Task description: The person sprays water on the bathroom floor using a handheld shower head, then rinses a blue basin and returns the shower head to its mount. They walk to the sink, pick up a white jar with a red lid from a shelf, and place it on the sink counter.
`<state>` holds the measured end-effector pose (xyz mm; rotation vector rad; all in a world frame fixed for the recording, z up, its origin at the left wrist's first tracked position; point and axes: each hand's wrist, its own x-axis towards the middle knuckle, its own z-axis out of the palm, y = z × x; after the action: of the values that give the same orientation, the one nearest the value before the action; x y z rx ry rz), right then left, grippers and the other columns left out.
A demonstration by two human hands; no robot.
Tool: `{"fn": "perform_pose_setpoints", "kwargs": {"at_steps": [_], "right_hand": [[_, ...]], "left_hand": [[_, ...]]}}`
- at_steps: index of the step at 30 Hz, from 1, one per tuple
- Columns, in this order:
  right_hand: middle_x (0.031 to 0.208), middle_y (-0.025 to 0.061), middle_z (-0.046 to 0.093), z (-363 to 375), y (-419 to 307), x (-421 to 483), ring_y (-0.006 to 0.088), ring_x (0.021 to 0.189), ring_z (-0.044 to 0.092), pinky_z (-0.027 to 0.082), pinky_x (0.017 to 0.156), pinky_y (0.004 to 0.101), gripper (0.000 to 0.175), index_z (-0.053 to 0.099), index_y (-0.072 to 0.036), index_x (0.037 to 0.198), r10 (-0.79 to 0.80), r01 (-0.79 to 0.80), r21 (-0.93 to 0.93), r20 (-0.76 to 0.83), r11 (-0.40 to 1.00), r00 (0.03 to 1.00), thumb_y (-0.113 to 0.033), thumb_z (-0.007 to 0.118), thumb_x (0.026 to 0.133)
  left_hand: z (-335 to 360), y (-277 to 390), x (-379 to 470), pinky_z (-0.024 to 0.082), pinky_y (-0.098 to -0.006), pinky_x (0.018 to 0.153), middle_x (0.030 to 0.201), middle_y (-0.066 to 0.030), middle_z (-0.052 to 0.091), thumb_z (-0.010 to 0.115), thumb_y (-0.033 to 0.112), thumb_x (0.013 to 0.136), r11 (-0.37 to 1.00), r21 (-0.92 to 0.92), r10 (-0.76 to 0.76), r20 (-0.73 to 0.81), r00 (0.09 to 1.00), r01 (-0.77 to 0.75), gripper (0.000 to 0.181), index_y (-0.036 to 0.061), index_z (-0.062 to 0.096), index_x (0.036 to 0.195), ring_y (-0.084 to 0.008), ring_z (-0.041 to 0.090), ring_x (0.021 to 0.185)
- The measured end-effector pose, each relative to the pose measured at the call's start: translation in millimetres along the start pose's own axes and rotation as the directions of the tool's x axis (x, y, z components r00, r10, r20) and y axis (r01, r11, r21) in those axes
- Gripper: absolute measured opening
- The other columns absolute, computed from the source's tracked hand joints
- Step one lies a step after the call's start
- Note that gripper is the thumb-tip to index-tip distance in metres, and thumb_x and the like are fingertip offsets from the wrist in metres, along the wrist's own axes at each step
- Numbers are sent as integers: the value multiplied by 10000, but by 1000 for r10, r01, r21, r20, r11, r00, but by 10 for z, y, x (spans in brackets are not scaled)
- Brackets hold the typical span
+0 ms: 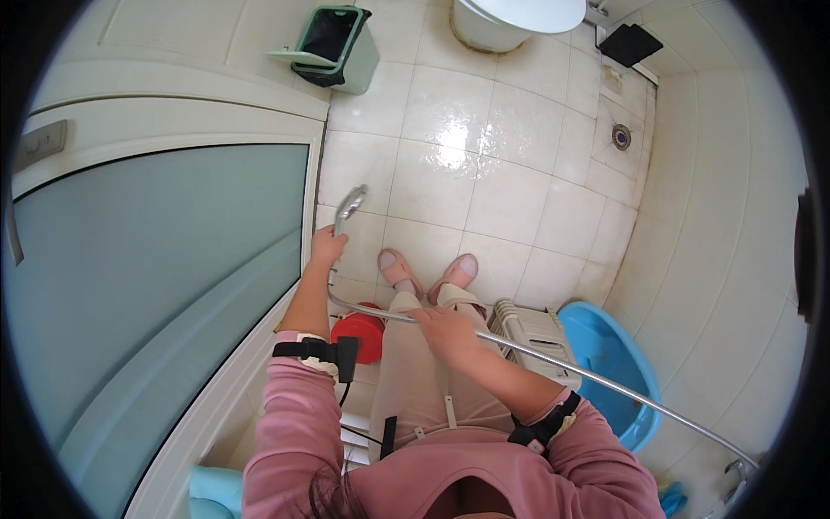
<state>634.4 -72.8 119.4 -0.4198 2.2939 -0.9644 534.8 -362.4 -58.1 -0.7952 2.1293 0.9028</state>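
Observation:
My left hand [329, 245] grips the handle of a chrome hand shower [351, 202], its head pointing over the floor near the door. A metal shower hose [532, 353] bends down from the handle, crosses in front of my legs and runs to a fitting at the lower right. My right hand [446, 334] is closed over the hose at thigh height, with the palm side hidden. Beyond my pink slippers [455, 271], the tiled floor [441, 188] shines with a wet patch. Whether water leaves the shower head cannot be made out.
A frosted-glass door [162, 246] stands close on the left, with a green lidded bin [353, 65] past it. The toilet [499, 26] is at the far end. A floor drain [621, 137], blue basin [609, 363], beige plastic appliance [538, 340] and red container [363, 337] surround me.

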Motion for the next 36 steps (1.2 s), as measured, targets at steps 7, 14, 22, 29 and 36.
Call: {"fn": "perform_pose_setpoints", "kwargs": {"at_steps": [7, 14, 22, 29, 36], "right_hand": [[924, 97, 608, -79, -21, 120, 263, 881, 607, 517, 697, 374, 259, 539, -48, 1058, -45, 45, 12, -27, 999, 999, -68, 536, 800], [931, 97, 618, -157, 177, 56, 293, 884, 626, 511, 709, 402, 270, 551, -75, 1093, 119, -118, -35, 15, 992, 993, -56, 523, 826], [1007, 125, 643, -317, 892, -52, 242, 865, 622, 491, 742, 362, 446, 489, -63, 1277, 496, -477, 442, 81, 760, 865, -308, 553, 909], [973, 48, 566, -879, 1651, -4, 137, 789, 576, 470, 664, 272, 443, 397, -82, 1325, 731, -278, 958, 240, -72, 639, -261, 494, 931], [788, 17, 509, -1058, 2169, -114, 66, 532, 438, 317, 418, 209, 206, 464, -73, 1062, 815, -184, 983, 113, -8, 569, -177, 543, 903]], "left_hand": [[-55, 283, 220, 503, -420, 764, 837, -209, 662, 640, 222, 703, 912, 371, 193, -13, 981, -175, 290, 1, 650, 892, -368, 636, 809], [172, 738, 289, 504, -420, 809, 896, -235, 659, 651, 220, 705, 916, 306, 273, -4, 962, -259, 328, -20, 648, 929, -375, 637, 886], [1276, 1782, 13, 522, -455, 786, 946, -249, 656, 678, 230, 731, 931, 242, 258, 91, 962, -272, 347, -51, 640, 932, -374, 645, 908], [2748, 2557, -874, 481, -455, 851, 1012, -232, 636, 661, 277, 810, 958, -62, 288, 223, 931, -281, 385, -12, 588, 1053, -398, 602, 990], [3239, 3028, -1047, 474, -427, 885, 1088, -231, 620, 619, 298, 849, 939, 73, 252, 517, 818, -335, 513, -8, 487, 1239, -367, 603, 1018]]}}
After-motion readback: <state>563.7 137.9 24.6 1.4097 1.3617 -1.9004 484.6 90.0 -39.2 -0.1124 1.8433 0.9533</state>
